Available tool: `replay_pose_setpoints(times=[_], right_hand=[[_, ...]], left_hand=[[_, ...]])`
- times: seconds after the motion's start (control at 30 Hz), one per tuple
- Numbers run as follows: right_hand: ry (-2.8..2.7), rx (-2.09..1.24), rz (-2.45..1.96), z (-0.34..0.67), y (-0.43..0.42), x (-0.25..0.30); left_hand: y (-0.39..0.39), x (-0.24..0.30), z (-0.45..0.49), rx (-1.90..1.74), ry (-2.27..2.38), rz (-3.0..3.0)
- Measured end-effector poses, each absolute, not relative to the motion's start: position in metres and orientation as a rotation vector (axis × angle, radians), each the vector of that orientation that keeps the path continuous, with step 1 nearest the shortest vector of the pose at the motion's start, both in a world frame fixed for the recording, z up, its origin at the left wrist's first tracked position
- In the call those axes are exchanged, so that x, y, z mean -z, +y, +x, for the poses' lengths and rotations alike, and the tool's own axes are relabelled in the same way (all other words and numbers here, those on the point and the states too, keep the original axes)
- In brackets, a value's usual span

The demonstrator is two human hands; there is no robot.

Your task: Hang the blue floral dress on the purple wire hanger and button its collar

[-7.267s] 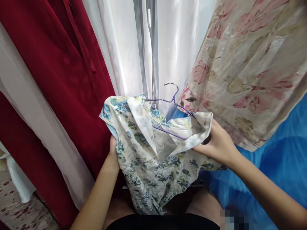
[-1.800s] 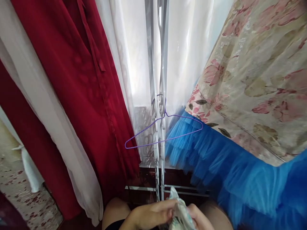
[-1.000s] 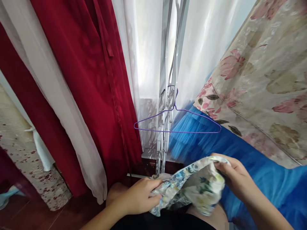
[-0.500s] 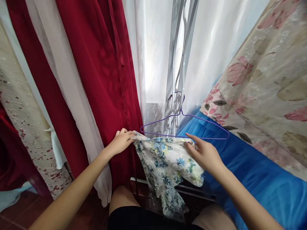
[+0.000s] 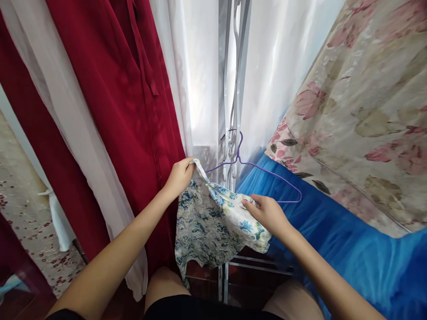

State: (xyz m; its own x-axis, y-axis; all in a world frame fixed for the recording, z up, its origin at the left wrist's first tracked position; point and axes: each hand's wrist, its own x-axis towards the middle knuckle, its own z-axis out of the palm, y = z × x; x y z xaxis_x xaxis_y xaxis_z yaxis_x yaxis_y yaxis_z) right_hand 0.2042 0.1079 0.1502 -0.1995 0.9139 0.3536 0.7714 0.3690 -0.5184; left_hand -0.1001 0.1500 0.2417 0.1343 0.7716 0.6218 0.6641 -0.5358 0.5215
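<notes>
A small floral garment (image 5: pixel 213 226), white with blue and yellow flowers, hangs between both hands in front of a purple wire hanger (image 5: pixel 267 173). My left hand (image 5: pixel 182 175) pinches a narrow strap of the garment, pulled up beside the hanger's left arm. Lower down, my right hand (image 5: pixel 268 211) grips the garment's upper edge, thumb on the front. The hanger hooks onto a grey metal stand (image 5: pixel 230 89). Its left end and most of its lower bar are hidden behind the garment and my hands.
Red cloth (image 5: pixel 133 133) and a pale pink drape (image 5: pixel 73 102) hang on the left. White curtains (image 5: pixel 203 66) fall behind the stand. At the right are a floral gown (image 5: pixel 373 115) and blue tulle (image 5: pixel 333 222). Stand bars (image 5: pixel 260 264) run low above the dark tiled floor.
My left hand has risen, drawing the strap up towards the hanger's left side. The garment has spread, showing its patterned inner side. The whole view has shifted slightly.
</notes>
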Motion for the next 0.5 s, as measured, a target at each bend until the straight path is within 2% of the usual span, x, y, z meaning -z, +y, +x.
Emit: replay_pose_setpoints(times=[0.17,0.37,0.5], right_hand=[[-2.032,-0.336,-1.416,0.210,0.097,-0.149],[-1.938,-0.430,-1.344,0.221,0.087,-0.148],[-1.746,-0.356,-1.193,0.243,0.075,-0.138]], left_hand=[[0.166,-0.248,-0.071,-1.366,1.330,2.188],[0.137,-0.227,-0.044,-1.076,1.701,2.402],[0.127,-0.218,-0.049,-1.076,1.728,2.420]])
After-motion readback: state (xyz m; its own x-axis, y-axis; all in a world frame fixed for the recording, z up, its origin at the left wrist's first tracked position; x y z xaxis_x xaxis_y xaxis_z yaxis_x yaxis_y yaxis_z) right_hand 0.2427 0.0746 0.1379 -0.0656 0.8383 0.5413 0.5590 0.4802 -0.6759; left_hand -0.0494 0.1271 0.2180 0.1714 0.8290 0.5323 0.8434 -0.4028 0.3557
